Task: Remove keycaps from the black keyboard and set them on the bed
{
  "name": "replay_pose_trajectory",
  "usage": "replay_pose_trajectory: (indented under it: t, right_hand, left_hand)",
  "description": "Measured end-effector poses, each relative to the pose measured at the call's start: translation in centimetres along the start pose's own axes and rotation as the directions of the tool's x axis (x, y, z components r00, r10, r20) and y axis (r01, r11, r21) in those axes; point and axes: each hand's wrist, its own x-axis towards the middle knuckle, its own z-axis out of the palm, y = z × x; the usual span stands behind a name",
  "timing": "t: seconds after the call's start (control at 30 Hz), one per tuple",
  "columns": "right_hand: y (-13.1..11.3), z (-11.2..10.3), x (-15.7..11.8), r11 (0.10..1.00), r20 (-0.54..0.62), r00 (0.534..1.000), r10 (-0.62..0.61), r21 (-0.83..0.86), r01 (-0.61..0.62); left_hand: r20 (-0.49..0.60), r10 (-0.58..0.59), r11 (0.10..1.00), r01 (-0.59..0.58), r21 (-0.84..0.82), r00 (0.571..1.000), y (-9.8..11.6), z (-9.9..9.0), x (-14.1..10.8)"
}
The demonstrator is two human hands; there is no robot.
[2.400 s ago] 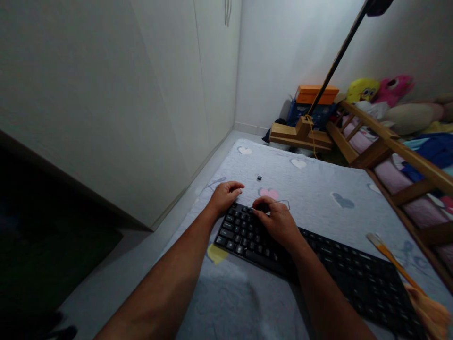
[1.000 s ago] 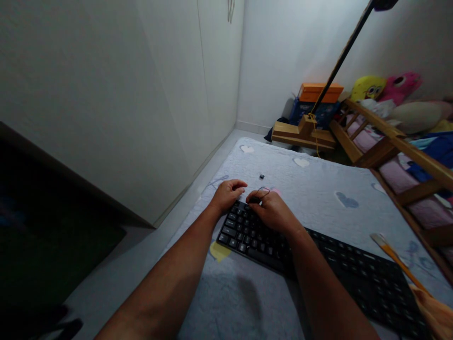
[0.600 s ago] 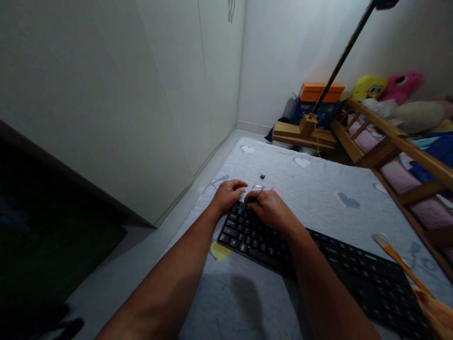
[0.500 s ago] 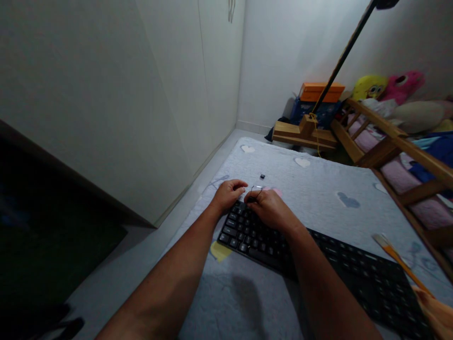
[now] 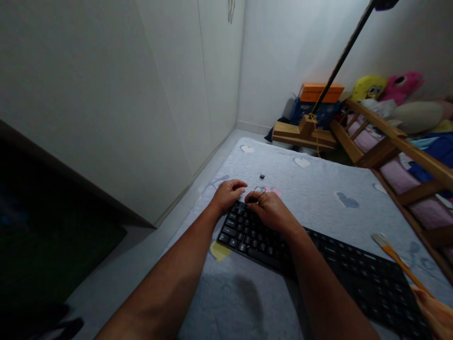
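A black keyboard (image 5: 264,243) lies slantwise across the quilted mat, partly covered by my right forearm. My right hand (image 5: 269,208) is closed over its upper left keys, fingers pinched on what looks like a wire keycap puller (image 5: 260,189). The thin wire loops stick up past the fingers, while its grip is mostly hidden. At the keyboard's upper left corner rests my left hand (image 5: 228,194), thumb and index finger a little apart with nothing seen between them. A loose black keycap (image 5: 262,176) lies on the mat beyond both hands.
A brush with an orange handle (image 5: 398,259) lies beside the keyboard's right end, near an orange cloth-like thing (image 5: 435,309). White cabinet doors (image 5: 170,94) line the left. A wooden bed rail (image 5: 406,141) and a wooden stand base (image 5: 304,132) stand at right and back.
My right hand has tilted slightly, and the wire loops lean a little further right. The left hand and the keyboard stay about where they were.
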Motion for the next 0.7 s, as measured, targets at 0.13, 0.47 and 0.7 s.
replay_pose_trajectory:
  t: [0.13, 0.47, 0.7]
  right_hand:
    - [0.4, 0.0, -0.3, 0.999, -0.076, 0.997, -0.003, 0.046, 0.007]
    - [1.1, -0.3, -0.3, 0.995, -0.157, 0.982, 0.103, 0.022, -0.101]
    - [0.4, -0.3, -0.6, 0.992, -0.146, 0.988, 0.055, 0.122, -0.038]
  left_hand:
    - [0.004, -0.002, 1.000, 0.002, 0.008, 1.000, 0.3, -0.1, -0.1]
    - [0.012, -0.006, 1.000, 0.006, 0.022, 1.000, 0.2, 0.0, 0.0]
    - [0.013, -0.009, 0.999, 0.009, 0.030, 1.000, 0.5, 0.0, -0.2]
